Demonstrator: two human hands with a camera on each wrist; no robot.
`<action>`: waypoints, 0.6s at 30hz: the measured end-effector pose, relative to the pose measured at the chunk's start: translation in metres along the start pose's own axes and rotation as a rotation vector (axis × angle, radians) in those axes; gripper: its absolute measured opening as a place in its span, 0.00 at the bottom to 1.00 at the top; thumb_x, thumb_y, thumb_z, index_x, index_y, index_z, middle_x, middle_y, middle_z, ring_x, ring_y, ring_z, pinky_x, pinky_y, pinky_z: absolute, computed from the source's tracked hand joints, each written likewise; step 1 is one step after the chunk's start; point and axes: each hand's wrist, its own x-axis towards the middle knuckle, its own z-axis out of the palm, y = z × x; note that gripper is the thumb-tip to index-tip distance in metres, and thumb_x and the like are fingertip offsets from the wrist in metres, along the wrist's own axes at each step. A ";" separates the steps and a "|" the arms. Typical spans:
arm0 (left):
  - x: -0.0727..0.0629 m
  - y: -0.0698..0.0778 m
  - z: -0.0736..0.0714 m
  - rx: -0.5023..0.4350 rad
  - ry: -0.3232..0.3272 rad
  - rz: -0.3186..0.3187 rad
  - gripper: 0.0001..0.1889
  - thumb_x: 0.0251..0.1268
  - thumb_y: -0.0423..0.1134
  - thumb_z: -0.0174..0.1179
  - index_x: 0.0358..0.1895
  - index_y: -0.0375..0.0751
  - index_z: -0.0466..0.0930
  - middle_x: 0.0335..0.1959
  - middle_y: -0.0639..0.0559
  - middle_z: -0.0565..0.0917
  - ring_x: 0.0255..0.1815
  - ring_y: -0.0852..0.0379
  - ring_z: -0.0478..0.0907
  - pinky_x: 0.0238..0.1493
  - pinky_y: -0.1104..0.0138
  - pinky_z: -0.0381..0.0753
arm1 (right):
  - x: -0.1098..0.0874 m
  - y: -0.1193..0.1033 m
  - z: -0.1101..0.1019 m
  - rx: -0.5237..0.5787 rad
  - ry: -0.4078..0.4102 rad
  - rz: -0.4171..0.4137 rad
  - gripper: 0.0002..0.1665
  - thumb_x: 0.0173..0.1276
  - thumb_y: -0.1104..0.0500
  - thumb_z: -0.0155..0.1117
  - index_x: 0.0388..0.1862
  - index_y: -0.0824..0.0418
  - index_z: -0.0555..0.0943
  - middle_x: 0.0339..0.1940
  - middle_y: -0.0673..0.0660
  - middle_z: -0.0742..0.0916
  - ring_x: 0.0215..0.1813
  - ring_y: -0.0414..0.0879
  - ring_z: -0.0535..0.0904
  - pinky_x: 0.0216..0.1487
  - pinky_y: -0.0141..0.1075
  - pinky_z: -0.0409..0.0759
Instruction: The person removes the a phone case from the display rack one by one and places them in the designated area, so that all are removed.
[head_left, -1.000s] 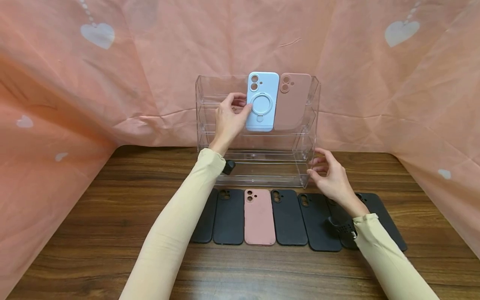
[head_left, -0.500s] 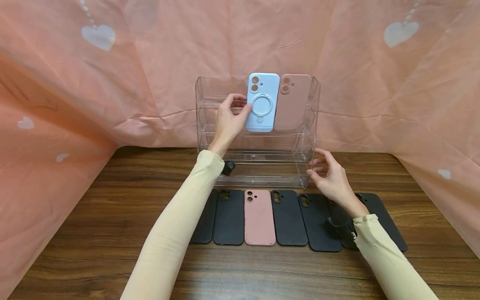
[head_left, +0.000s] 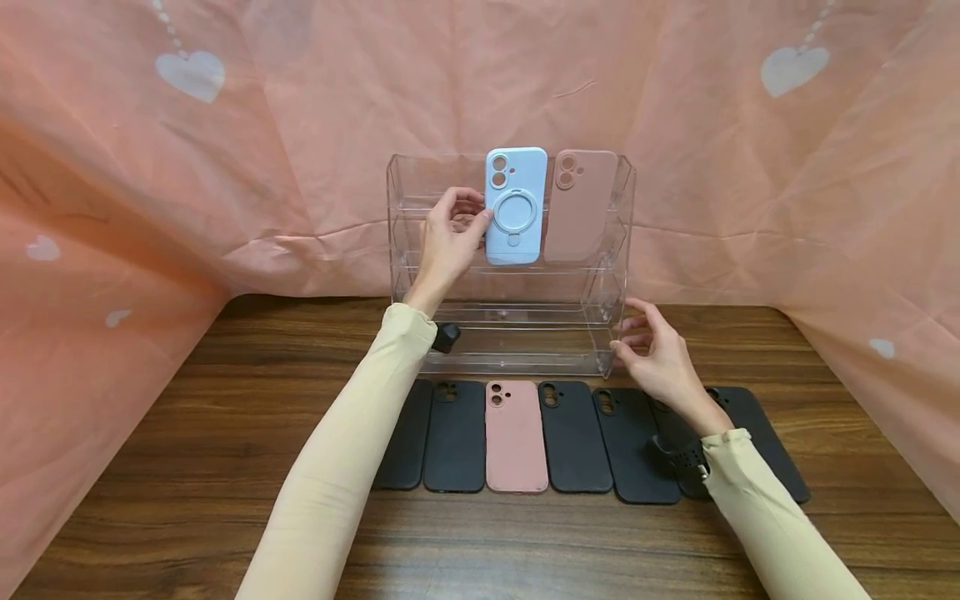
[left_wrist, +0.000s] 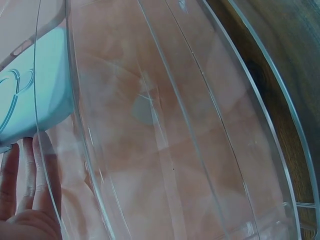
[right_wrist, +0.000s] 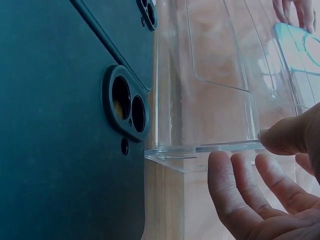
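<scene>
My left hand (head_left: pixel 448 242) pinches a pale blue-white phone case (head_left: pixel 517 179) by its left edge, thumb in front. This case, with a ring on its back, stands upright at the top tier of a clear acrylic display rack (head_left: pixel 517 363). Just right of it, a narrow gap away, a pink phone case (head_left: pixel 581 212) leans on the same tier. My right hand (head_left: pixel 663 358) holds the rack's right side panel low down. In the right wrist view the thumb lies on one face of that panel and the fingers (right_wrist: pixel 220 175) on the other.
In front of the rack lies a row of black phone cases (head_left: pixel 576 442) with one pink case (head_left: pixel 517 442) among them. My right forearm crosses over the right end of the row. Peach cloth (head_left: pixel 315 125) hangs behind and at both sides of the wooden table (head_left: pixel 187 467).
My left hand has shifted the pale case slightly left, widening the gap to the pink case beside it. The right hand keeps its hold on the rack. The head view has moved slightly.
</scene>
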 end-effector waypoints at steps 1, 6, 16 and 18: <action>0.000 0.000 0.000 -0.001 -0.004 0.008 0.11 0.69 0.32 0.65 0.51 0.34 0.79 0.46 0.39 0.87 0.41 0.52 0.87 0.39 0.62 0.89 | 0.000 0.000 0.000 -0.001 0.001 -0.001 0.39 0.65 0.74 0.67 0.74 0.64 0.67 0.48 0.69 0.83 0.42 0.49 0.87 0.30 0.23 0.84; -0.003 -0.002 -0.001 -0.033 -0.011 0.034 0.11 0.69 0.31 0.64 0.51 0.34 0.78 0.46 0.38 0.86 0.41 0.48 0.88 0.40 0.55 0.90 | -0.001 0.002 0.001 0.006 0.006 -0.009 0.39 0.64 0.74 0.68 0.73 0.65 0.67 0.48 0.70 0.83 0.40 0.40 0.85 0.29 0.23 0.83; -0.001 0.007 -0.007 -0.124 0.042 0.108 0.14 0.71 0.30 0.61 0.57 0.34 0.77 0.49 0.37 0.85 0.44 0.50 0.86 0.42 0.48 0.89 | 0.000 0.000 0.001 0.009 0.008 -0.006 0.39 0.64 0.74 0.68 0.74 0.65 0.67 0.48 0.69 0.83 0.39 0.36 0.84 0.30 0.23 0.83; -0.001 0.008 -0.009 -0.145 0.047 0.109 0.16 0.71 0.30 0.61 0.59 0.34 0.76 0.49 0.37 0.85 0.44 0.50 0.86 0.42 0.48 0.89 | 0.000 0.000 0.001 0.006 0.009 -0.009 0.39 0.64 0.74 0.68 0.73 0.65 0.67 0.48 0.69 0.83 0.40 0.38 0.84 0.29 0.23 0.83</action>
